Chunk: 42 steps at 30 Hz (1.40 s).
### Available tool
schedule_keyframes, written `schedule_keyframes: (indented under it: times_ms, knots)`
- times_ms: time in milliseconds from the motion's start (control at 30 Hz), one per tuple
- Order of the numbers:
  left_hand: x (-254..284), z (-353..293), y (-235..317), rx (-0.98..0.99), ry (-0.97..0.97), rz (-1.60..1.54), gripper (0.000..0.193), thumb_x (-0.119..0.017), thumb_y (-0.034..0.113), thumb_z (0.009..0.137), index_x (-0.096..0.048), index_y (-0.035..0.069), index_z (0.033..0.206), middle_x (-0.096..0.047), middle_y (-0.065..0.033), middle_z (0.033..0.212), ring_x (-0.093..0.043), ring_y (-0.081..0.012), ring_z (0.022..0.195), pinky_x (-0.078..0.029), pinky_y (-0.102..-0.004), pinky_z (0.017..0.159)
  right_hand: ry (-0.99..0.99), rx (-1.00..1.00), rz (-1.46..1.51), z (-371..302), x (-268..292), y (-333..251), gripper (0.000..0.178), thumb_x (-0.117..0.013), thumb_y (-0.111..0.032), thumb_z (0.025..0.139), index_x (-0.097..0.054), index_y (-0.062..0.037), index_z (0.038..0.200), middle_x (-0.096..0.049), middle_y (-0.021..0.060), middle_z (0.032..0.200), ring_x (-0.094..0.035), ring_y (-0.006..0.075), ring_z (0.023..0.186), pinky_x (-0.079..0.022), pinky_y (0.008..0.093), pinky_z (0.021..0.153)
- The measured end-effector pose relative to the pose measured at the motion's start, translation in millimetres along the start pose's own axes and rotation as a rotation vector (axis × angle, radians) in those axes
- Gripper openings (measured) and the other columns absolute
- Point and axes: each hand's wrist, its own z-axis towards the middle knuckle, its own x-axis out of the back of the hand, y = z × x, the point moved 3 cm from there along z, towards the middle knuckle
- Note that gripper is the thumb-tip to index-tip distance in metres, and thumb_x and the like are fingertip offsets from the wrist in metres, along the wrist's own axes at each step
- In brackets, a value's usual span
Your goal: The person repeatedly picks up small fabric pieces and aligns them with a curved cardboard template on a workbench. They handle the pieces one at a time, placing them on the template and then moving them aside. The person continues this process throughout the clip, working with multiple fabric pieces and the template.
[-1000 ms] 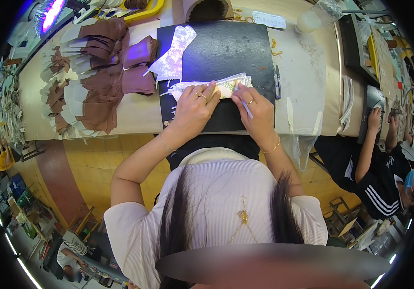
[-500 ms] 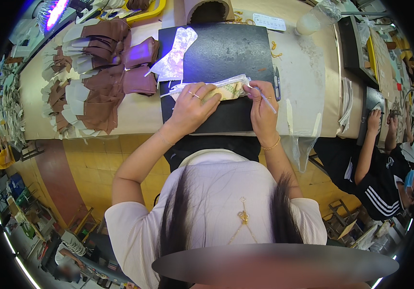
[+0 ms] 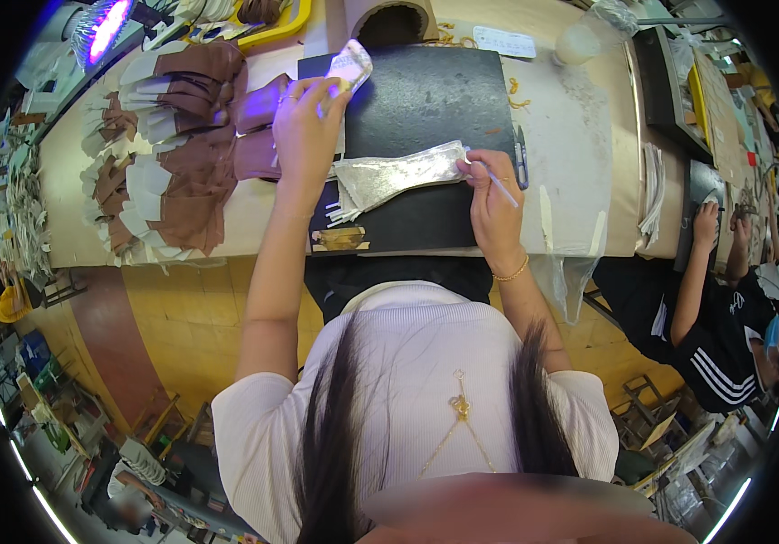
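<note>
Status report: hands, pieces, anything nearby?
Left hand at upper pale piece. Right hand pinching thin stick. Silvery piece on black mat. Slim tool by mat's edge.

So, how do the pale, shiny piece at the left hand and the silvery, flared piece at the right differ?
The pale, shiny piece is partly covered by the left hand; the silvery, flared piece is mostly uncovered. The pale piece's visible end points toward the picture's top; the silvery piece lies sideways, wider end left. Both look shiny.
</note>
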Motion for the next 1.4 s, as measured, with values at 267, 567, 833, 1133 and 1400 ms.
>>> schedule_keyframes:
  times_ms: [267,567,833,1133,1400]
  knots:
    - [-0.7,-45.2,25.5,-0.346,-0.165,-0.059,0.021,-0.080,0.017,0.078,-0.075,0.008,0.097,-0.069,-0.0103,0.102,-0.063,-0.0281,0.094,-0.050,-0.0389,0.083,-0.020,-0.073,0.088,0.2,12.4,-2.5,0.031,-0.042,-0.025,0.108,-0.057,0.0023,0.111,-0.061,0.0102,0.104,-0.071,0.0211,0.098,-0.056,0.0278,0.078]
    - [-16.0,-84.0,42.2,-0.471,-0.261,-0.039,0.020,-0.077,0.015,0.078,-0.075,0.007,0.096,-0.070,-0.0088,0.110,-0.061,-0.0276,0.098,-0.049,-0.0405,0.086,-0.056,-0.279,0.302,3.1,9.3,4.1,0.035,-0.036,-0.030,0.109,-0.051,0.0015,0.115,-0.059,0.0110,0.106,-0.072,0.0243,0.097,-0.057,0.0280,0.079]
    - [-25.2,-88.2,43.4,-0.536,-0.265,-0.011,0.022,-0.077,0.016,0.078,-0.073,0.008,0.097,-0.069,-0.0091,0.111,-0.061,-0.0275,0.099,-0.049,-0.0407,0.088,-0.033,-0.290,0.342,1.1,8.5,6.7,0.036,-0.036,-0.029,0.109,-0.049,0.0039,0.115,-0.059,0.0127,0.104,-0.072,0.0260,0.096,-0.058,0.0300,0.081]
    - [-26.1,-87.5,46.6,-0.536,-0.253,-0.006,0.023,-0.079,0.013,0.077,-0.073,0.008,0.098,-0.069,-0.0069,0.112,-0.061,-0.0274,0.098,-0.049,-0.0398,0.087,-0.048,-0.268,0.338,-0.3,7.1,6.2,0.037,-0.036,-0.030,0.109,-0.048,0.0039,0.116,-0.059,0.0134,0.105,-0.072,0.0272,0.097,-0.059,0.0304,0.082]
    - [-27.7,-88.2,48.9,-0.566,-0.250,0.025,0.024,-0.078,0.012,0.076,-0.072,0.007,0.099,-0.069,-0.0078,0.112,-0.062,-0.0270,0.096,-0.049,-0.0405,0.084,0.017,0.024,-0.103,4.5,10.1,-3.8,0.020,-0.054,-0.018,0.102,-0.064,-0.0009,0.101,-0.068,0.0125,0.092,-0.070,0.0264,0.076,-0.054,0.0322,0.067]
